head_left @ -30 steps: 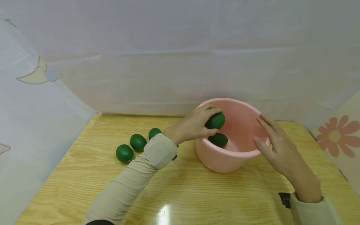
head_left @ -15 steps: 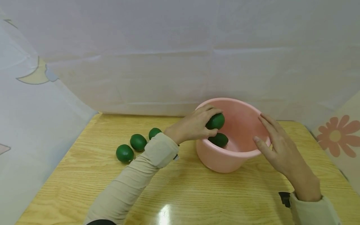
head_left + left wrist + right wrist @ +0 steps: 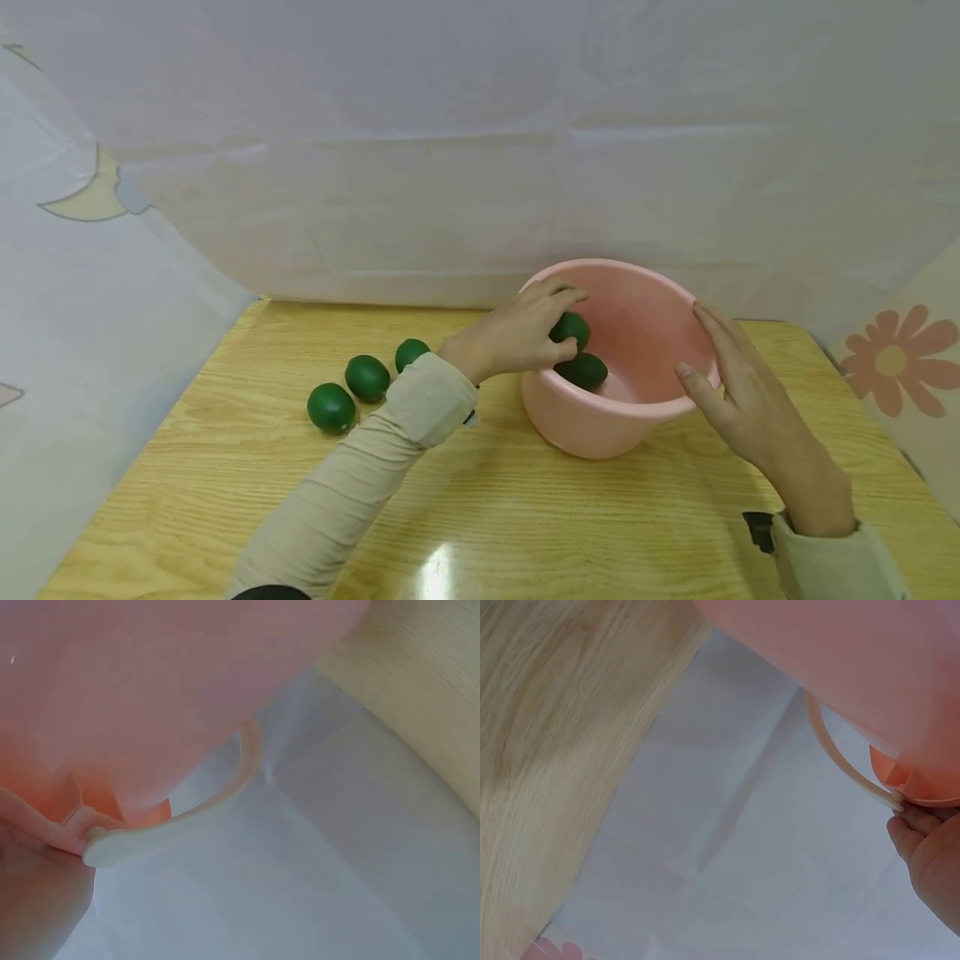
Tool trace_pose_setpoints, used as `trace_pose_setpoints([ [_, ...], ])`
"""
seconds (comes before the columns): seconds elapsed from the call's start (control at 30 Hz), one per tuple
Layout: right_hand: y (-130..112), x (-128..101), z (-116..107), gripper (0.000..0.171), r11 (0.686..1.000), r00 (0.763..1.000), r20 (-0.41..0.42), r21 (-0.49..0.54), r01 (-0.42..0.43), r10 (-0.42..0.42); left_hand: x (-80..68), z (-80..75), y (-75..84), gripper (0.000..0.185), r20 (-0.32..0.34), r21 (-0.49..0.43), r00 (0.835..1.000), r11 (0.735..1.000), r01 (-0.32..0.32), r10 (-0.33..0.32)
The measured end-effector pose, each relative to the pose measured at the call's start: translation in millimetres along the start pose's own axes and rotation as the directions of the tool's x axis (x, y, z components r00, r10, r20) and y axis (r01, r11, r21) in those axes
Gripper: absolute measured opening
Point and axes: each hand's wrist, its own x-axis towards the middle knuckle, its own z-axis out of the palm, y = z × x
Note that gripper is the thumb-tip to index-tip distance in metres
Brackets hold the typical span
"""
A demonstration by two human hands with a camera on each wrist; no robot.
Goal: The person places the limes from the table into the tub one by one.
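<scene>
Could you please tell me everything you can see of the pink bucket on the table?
The pink bucket is round, smooth plastic by its look, and stands upright on the wooden table, near the far right. The wrist views show a pale thin handle hanging down at its side. A green fruit lies inside. The left hand holds a second green fruit inside it; the right hand rests against its right rim.

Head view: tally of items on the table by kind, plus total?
Green fruits: 5. One in the left hand at, one in the bucket at, three on the table at.
Pink bucket: 1.
Total: 6.
</scene>
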Motion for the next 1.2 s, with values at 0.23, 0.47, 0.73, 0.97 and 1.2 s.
trace_pose_setpoints([
  [0.23,0.8,-0.2,-1.6,0.071,1.0,1.0,0.0,0.017,0.002,-0.002,-2.0,1.8,-0.8,0.057,-0.056,-0.032,0.998,0.999,-0.039,0.038],
  [0.47,1.6,-2.1,-2.8,0.07,1.0,1.0,0.017,0.02,-0.012,0.012,-3.3,6.0,-2.1,0.054,-0.133,-0.054,0.988,0.995,-0.08,0.073],
  [0.73,4.0,-3.7,-3.6,0.071,0.999,1.0,0.01,0.033,-0.005,0.005,-9.8,7.9,-1.5,0.052,-0.235,-0.033,0.97,0.997,-0.069,0.059],
  [0.97,5.0,-3.9,-0.6,0.071,0.999,1.0,0.012,0.049,-0.005,0.004,-19.6,6.3,-6.6,0.05,-0.301,-0.046,0.952,0.996,-0.079,0.061],
  [1.2,4.2,-2.4,-0.9,0.071,0.999,1.0,0.009,0.047,-0.007,0.007,-31.9,0.4,-13.1,0.049,-0.33,-0.055,0.942,0.995,-0.083,0.06],
])
